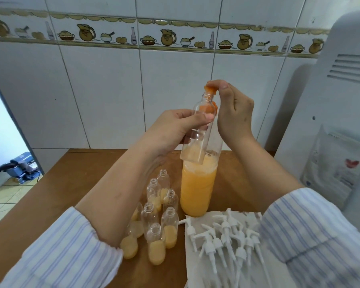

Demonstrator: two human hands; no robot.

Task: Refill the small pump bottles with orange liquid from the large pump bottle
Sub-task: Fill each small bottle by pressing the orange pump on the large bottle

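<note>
The large pump bottle, about half full of orange liquid, stands on the wooden table. Its orange pump head is up high, and my right hand grips it from above with curled fingertips and thumb. My left hand holds a small clear bottle tilted, its open mouth right at the pump's spout. That small bottle has a little pale orange liquid at its bottom. Both forearms wear striped sleeves.
Several open small bottles, partly filled, stand grouped left of the large bottle. Several white pump tops lie on a paper towel at the front right. A white appliance with a plastic bag stands at the right. A tiled wall is behind.
</note>
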